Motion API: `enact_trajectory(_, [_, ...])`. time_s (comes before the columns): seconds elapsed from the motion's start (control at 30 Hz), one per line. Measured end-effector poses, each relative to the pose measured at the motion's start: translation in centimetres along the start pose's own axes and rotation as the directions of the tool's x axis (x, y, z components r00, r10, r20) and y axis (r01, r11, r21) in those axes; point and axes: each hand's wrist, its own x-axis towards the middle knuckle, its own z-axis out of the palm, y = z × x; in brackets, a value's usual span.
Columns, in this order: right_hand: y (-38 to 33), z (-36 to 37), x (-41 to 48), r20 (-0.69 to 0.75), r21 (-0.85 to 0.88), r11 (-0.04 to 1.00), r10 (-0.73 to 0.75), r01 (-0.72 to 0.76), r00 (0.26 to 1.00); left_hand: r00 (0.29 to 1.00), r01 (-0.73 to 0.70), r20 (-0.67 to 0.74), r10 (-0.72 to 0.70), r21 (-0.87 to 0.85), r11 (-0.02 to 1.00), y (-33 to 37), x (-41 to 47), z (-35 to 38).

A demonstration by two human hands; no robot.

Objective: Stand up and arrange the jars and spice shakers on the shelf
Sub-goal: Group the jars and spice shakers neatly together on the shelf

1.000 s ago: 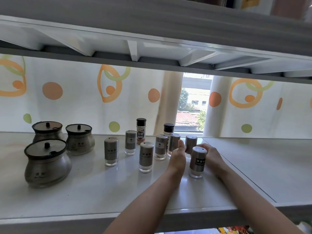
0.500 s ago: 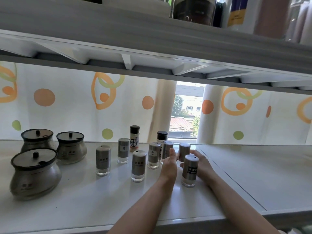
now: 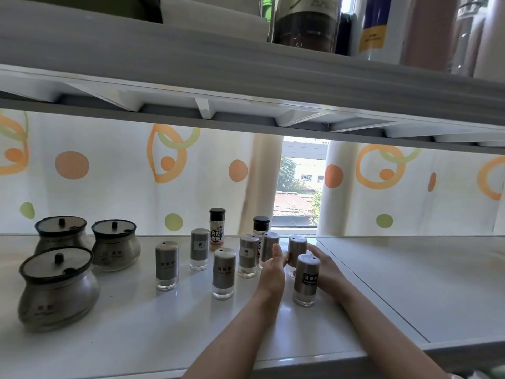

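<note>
Flanking the rear shaker, left hand straight-fingered, right hand of unclear grip; broad shelf rightward.

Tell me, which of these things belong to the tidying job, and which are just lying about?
Job: three lidded jars, steel shakers, two black-capped spice bottles, the white shelf they stand on.
Just there: dotted curtain, window, bottles on the upper shelf.

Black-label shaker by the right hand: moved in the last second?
No. The black-label shaker keeps its gap to the shelf seam; only the camera tilted.
</note>
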Motion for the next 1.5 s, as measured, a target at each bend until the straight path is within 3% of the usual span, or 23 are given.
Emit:
enact_trajectory(0.4, [1.0, 0.5, 0.7, -0.023, 0.019, 0.999, 0.039, -0.039, 0.999, 0.999, 0.051, 0.001, -0.051, -0.015, 0.999, -0.2, 0.3, 0.0])
enact_trajectory(0.6, [0.8, 0.8, 0.6, -0.021, 0.147, 0.987, 0.069, -0.065, 0.997, 0.999, 0.047, 0.007, -0.047, -0.005, 0.999, 0.2, 0.1, 0.0])
enact_trajectory(0.93, [-0.6, 0.7, -0.2, -0.007, 0.204, 0.976, 0.087, -0.083, 0.996, 0.995, 0.1, -0.02, -0.1, -0.02, 0.995, 0.3, -0.1, -0.3])
enact_trajectory(1.5, [-0.9, 0.1, -0.4, 0.004, 0.096, 0.993, 0.075, -0.075, 0.997, 0.994, 0.101, -0.055, -0.097, 0.062, 0.993, 2.3, -1.9, 0.1])
